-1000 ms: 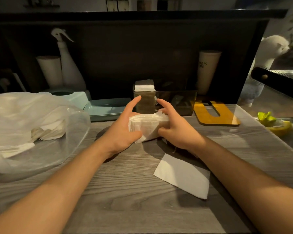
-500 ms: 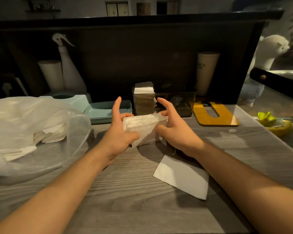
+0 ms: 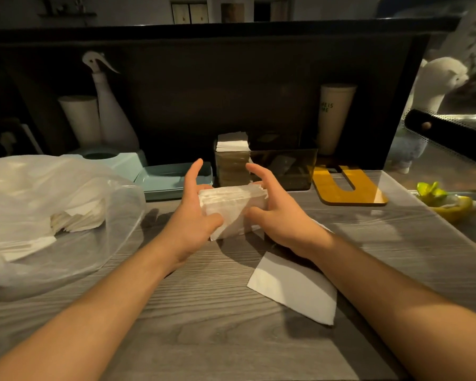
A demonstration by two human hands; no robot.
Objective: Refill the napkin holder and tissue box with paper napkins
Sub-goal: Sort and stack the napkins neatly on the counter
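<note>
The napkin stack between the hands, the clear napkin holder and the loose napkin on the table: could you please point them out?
napkin stack (image 3: pixel 232 207): head view, its front face.
clear napkin holder (image 3: pixel 283 169): head view, its tinted front wall.
loose napkin (image 3: pixel 294 292): head view, its flat middle.

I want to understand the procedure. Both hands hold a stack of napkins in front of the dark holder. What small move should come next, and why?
Probably lift the napkin stack forward and lower it into the empty right part of the smoked transparent holder. The left hand and right hand grip the stack at its two ends, just before the holder, and only the holder's left part holds napkins.
</note>
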